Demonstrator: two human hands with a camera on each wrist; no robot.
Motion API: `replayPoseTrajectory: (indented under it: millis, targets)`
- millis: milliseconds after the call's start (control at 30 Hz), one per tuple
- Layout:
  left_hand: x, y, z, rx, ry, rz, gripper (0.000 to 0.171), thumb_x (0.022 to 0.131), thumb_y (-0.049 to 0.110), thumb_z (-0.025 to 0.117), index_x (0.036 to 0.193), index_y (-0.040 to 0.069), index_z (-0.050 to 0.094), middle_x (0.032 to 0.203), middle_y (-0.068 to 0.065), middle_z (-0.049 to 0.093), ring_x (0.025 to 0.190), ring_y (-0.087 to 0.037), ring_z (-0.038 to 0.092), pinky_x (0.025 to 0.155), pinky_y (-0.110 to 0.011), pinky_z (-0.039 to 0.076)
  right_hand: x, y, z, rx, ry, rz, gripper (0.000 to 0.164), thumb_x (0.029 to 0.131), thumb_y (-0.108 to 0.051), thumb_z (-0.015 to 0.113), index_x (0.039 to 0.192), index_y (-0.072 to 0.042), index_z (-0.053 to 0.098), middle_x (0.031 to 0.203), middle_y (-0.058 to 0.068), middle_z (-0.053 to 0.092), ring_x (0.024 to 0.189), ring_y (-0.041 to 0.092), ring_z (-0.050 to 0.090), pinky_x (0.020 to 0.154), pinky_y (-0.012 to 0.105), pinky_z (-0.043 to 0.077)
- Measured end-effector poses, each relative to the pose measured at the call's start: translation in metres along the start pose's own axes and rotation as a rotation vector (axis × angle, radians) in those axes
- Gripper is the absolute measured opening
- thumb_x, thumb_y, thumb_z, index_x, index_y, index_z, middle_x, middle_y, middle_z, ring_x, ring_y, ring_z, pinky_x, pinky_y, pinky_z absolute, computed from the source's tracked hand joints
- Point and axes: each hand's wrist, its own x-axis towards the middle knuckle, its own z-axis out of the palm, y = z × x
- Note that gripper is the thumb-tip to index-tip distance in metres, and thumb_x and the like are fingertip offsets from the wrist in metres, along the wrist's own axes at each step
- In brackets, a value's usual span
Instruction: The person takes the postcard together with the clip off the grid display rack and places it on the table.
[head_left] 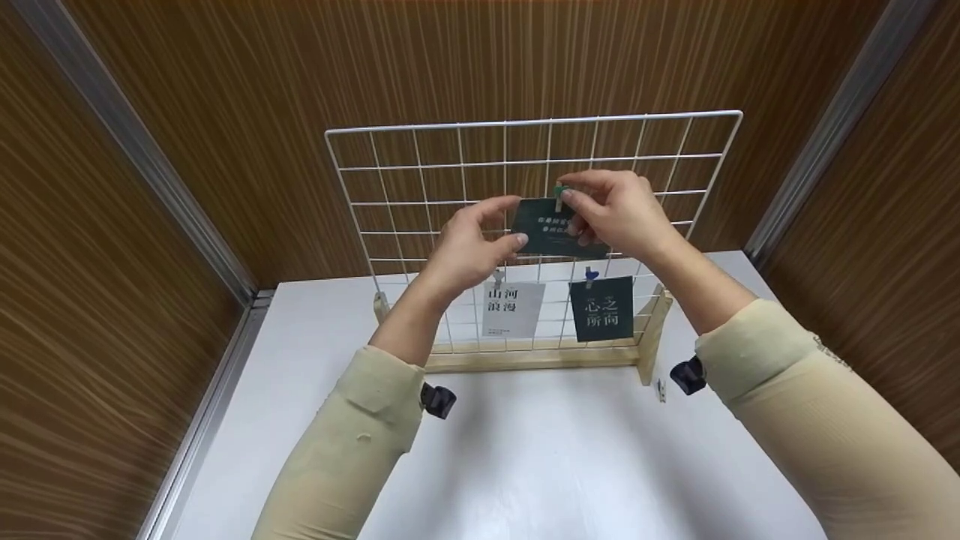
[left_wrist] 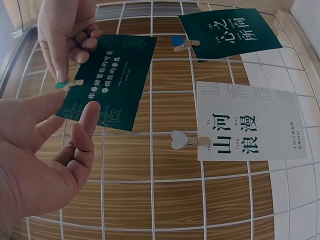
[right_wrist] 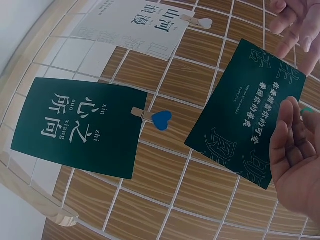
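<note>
A dark green card [head_left: 536, 241] with pale lettering is held up against the white wire grid [head_left: 459, 125]. My left hand [head_left: 469, 247] pinches its left edge between thumb and fingers. At the card's top edge, my right hand [head_left: 626, 214] pinches a small wooden clothespin [left_wrist: 76, 83] with a green ornament. The clothespin's wooden end overlaps the card's edge in the left wrist view. Below, a white card [head_left: 517, 319] hangs from a clip with a white heart [left_wrist: 179, 140]. Beside it a second green card [head_left: 602, 319] hangs from a clip with a blue heart [right_wrist: 162, 120].
The grid stands in a wooden base [head_left: 525, 361] on a white table [head_left: 555, 457]. A loose clothespin [head_left: 661, 391] lies near the base's right foot. Brown wood-patterned panels [head_left: 247, 90] enclose the back and sides.
</note>
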Motion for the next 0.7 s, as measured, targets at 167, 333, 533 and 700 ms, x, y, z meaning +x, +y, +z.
replayPoseTrajectory:
  millis: [167,333,533,700]
  targets:
    - [-0.002,-0.002,-0.002,-0.004,-0.009,-0.006,0.057,0.103,0.010,0.071,0.156,0.017,0.052,0.154,-0.017,0.050,0.110,-0.028,0.074,0.092,-0.035,0.060,0.002,0.000,0.002,-0.007,-0.003,0.001,0.037,0.109,-0.026,0.064,0.144,-0.013,0.067,0.098,0.014,0.075,0.074,0.021,0.072,0.066,0.023,0.059]
    - [-0.005,0.002,0.000,0.058,0.009,-0.018,0.057,0.103,0.015,0.072,0.156,0.020,0.053,0.155,-0.015,0.050,0.111,-0.023,0.072,0.092,-0.034,0.059,0.002,0.000,0.003,-0.004,-0.004,-0.004,0.036,0.109,-0.025,0.063,0.143,-0.013,0.067,0.100,0.013,0.075,0.075,0.021,0.072,0.066,0.023,0.059]
    - [-0.005,0.001,0.001,-0.005,-0.016,-0.009,0.053,0.104,0.011,0.069,0.155,0.018,0.053,0.150,-0.011,0.056,0.098,-0.024,0.077,0.086,-0.035,0.061,0.002,0.001,0.003,-0.008,-0.001,-0.005,0.037,0.109,-0.025,0.063,0.144,-0.012,0.067,0.101,0.014,0.075,0.075,0.021,0.072,0.065,0.022,0.059]
    - [0.000,-0.010,-0.003,-0.121,-0.059,0.049,0.048,0.106,0.006,0.066,0.151,0.017,0.054,0.137,-0.010,0.067,0.086,-0.028,0.078,0.074,-0.037,0.060,0.001,-0.001,0.003,-0.009,-0.007,-0.009,0.036,0.110,-0.024,0.062,0.143,-0.011,0.067,0.102,0.014,0.075,0.075,0.021,0.072,0.066,0.021,0.058]
